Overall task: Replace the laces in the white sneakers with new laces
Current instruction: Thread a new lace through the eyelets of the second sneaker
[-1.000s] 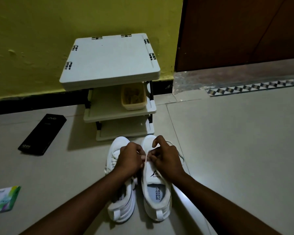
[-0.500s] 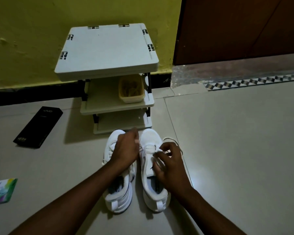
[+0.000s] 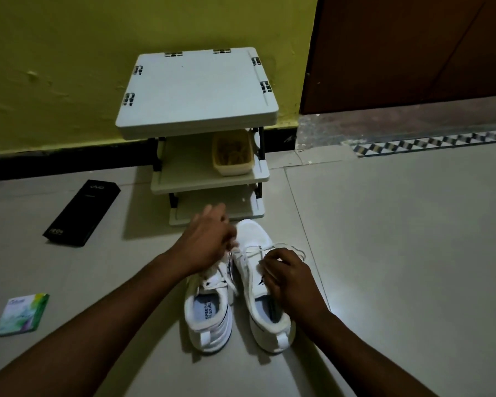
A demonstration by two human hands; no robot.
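Now pinching a white lace [image 3: 259, 249] with the left hand [image 3: 206, 242], gripping the right sneaker [image 3: 255, 233] with curled right hand [image 3: 291, 282].

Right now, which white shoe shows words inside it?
The left sneaker: its insole print is uncovered. The right sneaker's opening is mostly hidden under the right hand.

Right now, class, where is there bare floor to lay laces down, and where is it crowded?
Bare: floor right of the right sneaker up to the patterned strip; floor between black box, green packet and left sneaker; the rack top. Crowded: by the rack's foot, where left hand and right hand work the lace.
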